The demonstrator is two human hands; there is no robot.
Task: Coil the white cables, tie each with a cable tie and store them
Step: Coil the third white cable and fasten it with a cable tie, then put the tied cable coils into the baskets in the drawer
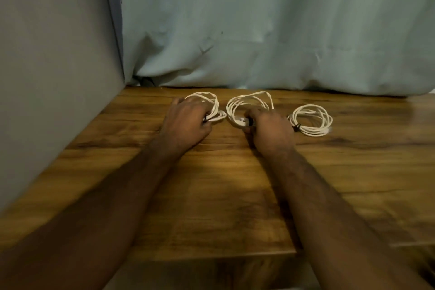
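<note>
We reached both arms out over the counter, left hand gripping the left coil and right hand gripping the middle coil, left of the tied coil.

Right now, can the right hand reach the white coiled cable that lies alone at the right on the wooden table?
Probably yes. The right hand grips the middle white coil, and the lone coil lies just beside it on the wooden table with nothing between them.

3 coiled white cables lie in a row on the wooden table. The left hand grips the left coil, the right hand grips the middle coil. The right coil, bound by a dark tie, lies beside them before a pale curtain.
</note>
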